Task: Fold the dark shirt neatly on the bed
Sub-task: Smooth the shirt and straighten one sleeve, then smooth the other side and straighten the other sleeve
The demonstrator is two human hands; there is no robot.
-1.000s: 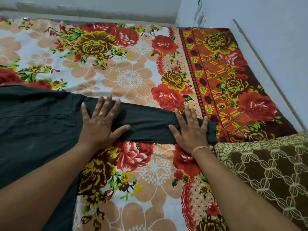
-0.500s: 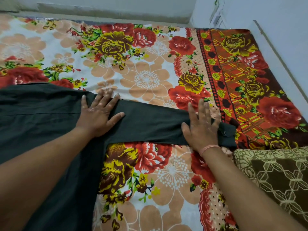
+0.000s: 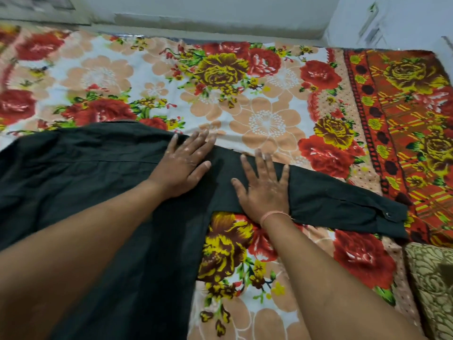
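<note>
Both hands lie flat, palms down and fingers spread, pressing cloth rather than gripping anything. The left hand (image 3: 182, 165) rests on the shoulder of the dark shirt (image 3: 81, 182), where the sleeve joins the body. The right hand (image 3: 266, 185) sits just beside it on the upper part of the sleeve (image 3: 343, 202), with a thin pink thread around the wrist.

The shirt is spread on the bed (image 3: 267, 114), over a bright sheet of red, yellow and peach flowers. Its body fills the lower left of the view, and the sleeve stretches out to the right, ending in a buttoned cuff (image 3: 392, 217) near a patterned brown cushion (image 3: 431, 285).

This looks like the smoothing step, before any fold is made. Next, the sleeve probably needs lifting at the cuff and laying back across the body, keeping the shoulder pinned so the crease falls straight.
</note>
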